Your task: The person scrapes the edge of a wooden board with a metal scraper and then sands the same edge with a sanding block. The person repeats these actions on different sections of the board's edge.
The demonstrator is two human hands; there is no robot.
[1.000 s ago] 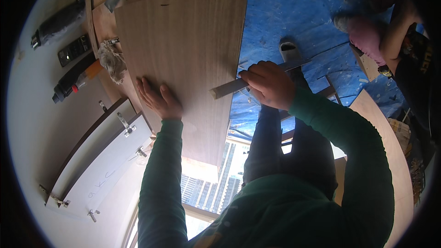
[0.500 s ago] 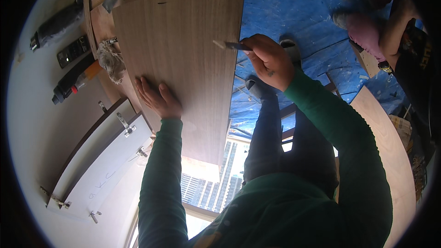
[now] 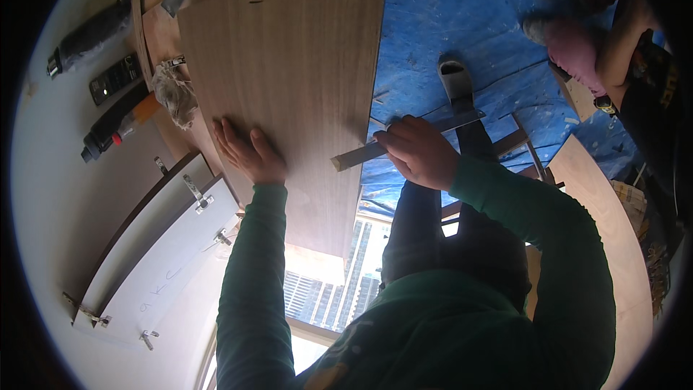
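A wood-grain panel (image 3: 289, 65) lies in front of me, brown with a short dark mark near its far edge. My left hand (image 3: 249, 153) rests flat on its left part, fingers stretched out. In my right hand (image 3: 419, 148) is a long, flat grey bar that looks like a file (image 3: 364, 154), gripped around its middle. Its pale end reaches over the panel's right edge, and the other end points to the right. Whether the bar touches the panel I cannot tell.
Left of the panel are a plastic-wrapped bundle (image 3: 175, 94), white boards with metal hinges (image 3: 162, 245), a black power tool (image 3: 94, 40) and an orange-and-black tool (image 3: 123, 121). Blue sheeting (image 3: 498, 22) covers the floor. Another person's arm (image 3: 621, 58) is at far right, beyond a curved wood board (image 3: 599, 224).
My right hand has moved nearer to me along the panel's right edge, bringing the file with it. More of the file's length shows now. My left hand has stayed put.
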